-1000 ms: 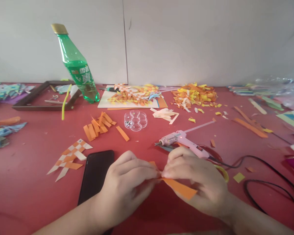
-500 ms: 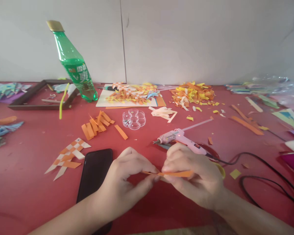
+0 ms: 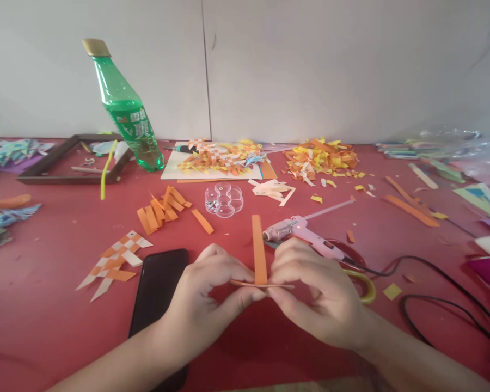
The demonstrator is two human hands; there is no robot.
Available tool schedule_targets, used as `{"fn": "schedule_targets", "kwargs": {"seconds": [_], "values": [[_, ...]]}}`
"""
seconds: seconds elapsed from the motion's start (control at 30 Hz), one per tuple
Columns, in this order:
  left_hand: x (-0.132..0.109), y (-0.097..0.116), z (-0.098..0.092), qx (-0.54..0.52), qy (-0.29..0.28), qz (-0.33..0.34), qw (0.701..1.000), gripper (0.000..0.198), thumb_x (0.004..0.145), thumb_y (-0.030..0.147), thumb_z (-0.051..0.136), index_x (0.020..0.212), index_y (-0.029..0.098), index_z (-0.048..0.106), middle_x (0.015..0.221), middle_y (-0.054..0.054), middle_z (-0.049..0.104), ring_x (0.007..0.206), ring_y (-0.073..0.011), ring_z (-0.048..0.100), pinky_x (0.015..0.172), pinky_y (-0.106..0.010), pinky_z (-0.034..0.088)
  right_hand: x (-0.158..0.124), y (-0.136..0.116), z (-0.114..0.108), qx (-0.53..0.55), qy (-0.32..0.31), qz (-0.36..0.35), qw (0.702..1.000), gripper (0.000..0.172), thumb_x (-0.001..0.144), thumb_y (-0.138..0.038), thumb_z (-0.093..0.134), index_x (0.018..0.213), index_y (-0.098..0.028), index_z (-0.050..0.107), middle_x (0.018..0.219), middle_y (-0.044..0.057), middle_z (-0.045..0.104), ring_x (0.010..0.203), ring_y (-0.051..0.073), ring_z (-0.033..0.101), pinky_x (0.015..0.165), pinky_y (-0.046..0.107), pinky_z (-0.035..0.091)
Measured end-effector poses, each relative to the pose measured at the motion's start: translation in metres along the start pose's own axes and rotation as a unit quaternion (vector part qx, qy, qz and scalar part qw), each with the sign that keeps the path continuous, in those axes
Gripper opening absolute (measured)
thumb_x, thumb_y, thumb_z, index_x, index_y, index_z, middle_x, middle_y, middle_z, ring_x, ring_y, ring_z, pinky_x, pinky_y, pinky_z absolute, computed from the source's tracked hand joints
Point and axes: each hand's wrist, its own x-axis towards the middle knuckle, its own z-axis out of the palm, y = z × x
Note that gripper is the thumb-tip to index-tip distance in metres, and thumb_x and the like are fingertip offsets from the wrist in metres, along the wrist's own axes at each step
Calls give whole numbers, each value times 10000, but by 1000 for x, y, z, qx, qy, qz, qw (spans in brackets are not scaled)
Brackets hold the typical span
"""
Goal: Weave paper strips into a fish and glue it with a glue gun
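Above the table's near middle, my left hand point(image 3: 216, 296) and my right hand point(image 3: 316, 296) pinch orange paper strips between thumbs and fingers. One orange paper strip point(image 3: 259, 247) stands upright between the hands, and another piece lies crosswise under it, seen nearly edge-on. My fingertips hide part of the join. Under my left forearm lies a black phone point(image 3: 159, 288). To its left is a woven orange-and-white paper fish point(image 3: 114, 258). A pink glue gun point(image 3: 306, 234) rests just beyond my right hand.
Orange strips point(image 3: 159, 209), a clear flower-shaped case point(image 3: 224, 198) and pale strips point(image 3: 271, 189) lie farther back. Behind them are a green bottle point(image 3: 126, 117), a dark frame point(image 3: 53, 158) and a heap of scraps point(image 3: 322, 155). A black cable point(image 3: 433, 264) curls at right.
The orange strip that pointed right between my fingers now stands upright. My right hand has shifted slightly, its fingers bent near the crosswise piece. The view has moved a little.
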Motion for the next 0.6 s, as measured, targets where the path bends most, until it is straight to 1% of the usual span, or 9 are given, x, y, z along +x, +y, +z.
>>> {"fn": "schedule_targets", "kwargs": {"seconds": [0.2, 0.3, 0.33, 0.37, 0.43, 0.47, 0.5, 0.53, 0.6], "values": [[0, 2, -2, 10, -4, 19, 1000, 82, 828, 219, 714, 755, 217, 675, 689, -12, 693, 653, -150, 575, 645, -293, 478, 4, -3, -1, -7, -5, -18, 1000, 92, 836, -99, 593, 844, -185, 626, 718, 32, 627, 703, 163, 565, 666, 335, 516], [-1, 1, -2, 2, 5, 18, 1000, 105, 825, 266, 723, 735, 228, 683, 665, -8, 689, 629, -154, 579, 657, -307, 482, 4, -2, -1, -11, 19, -39, 999, 137, 825, -80, 591, 874, -199, 637, 732, 24, 656, 694, 158, 575, 669, 337, 521], [-2, 0, -2, 2, 15, 10, 1000, 94, 798, 305, 751, 763, 236, 699, 675, -9, 690, 637, -161, 584, 666, -312, 485, 4, -2, -1, -17, 35, -41, 998, 151, 822, -73, 591, 880, -203, 641, 727, 18, 656, 680, 153, 576, 653, 329, 517], [-2, -1, -2, 3, 29, -5, 1000, 148, 749, 354, 790, 818, 246, 715, 710, -14, 695, 660, -169, 591, 678, -315, 489, 4, -1, -1, -27, 52, -38, 998, 165, 818, -67, 594, 891, -206, 645, 717, 13, 650, 664, 150, 575, 634, 322, 511], [-4, -3, -1, -12, 65, -64, 996, 379, 662, 452, 832, 966, 261, 711, 813, -28, 693, 722, -183, 595, 681, -306, 495, 3, 1, -2, -56, 90, -31, 994, 203, 809, -53, 601, 922, -214, 650, 703, 6, 626, 643, 149, 572, 608, 321, 496], [-5, -4, -1, -38, 81, -104, 990, 443, 667, 501, 812, 1017, 258, 692, 853, -34, 680, 734, -181, 589, 661, -294, 495, 2, 3, -3, -77, 107, -34, 991, 226, 804, -45, 608, 940, -221, 652, 708, 7, 617, 646, 152, 572, 608, 326, 493], [-6, -5, -1, -78, 94, -152, 981, 447, 715, 543, 759, 1038, 247, 670, 879, -40, 665, 724, -170, 581, 623, -278, 490, 0, 4, -5, -103, 117, -42, 987, 247, 797, -40, 618, 953, -229, 655, 720, 10, 614, 660, 158, 574, 620, 336, 496], [-5, -6, 0, -134, 99, -202, 965, 428, 781, 573, 680, 1041, 233, 650, 897, -45, 653, 705, -159, 576, 577, -262, 481, -1, 5, -6, -133, 120, -57, 982, 264, 790, -37, 631, 959, -238, 660, 738, 14, 619, 682, 164, 576, 640, 345, 502], [-4, -7, 1, -258, 86, -297, 915, 444, 858, 600, 559, 1054, 205, 616, 920, -61, 651, 697, -155, 595, 528, -248, 481, -4, 6, -10, -196, 104, -96, 970, 283, 784, -47, 652, 972, -257, 678, 789, 24, 638, 743, 174, 582, 687, 350, 514]]}}
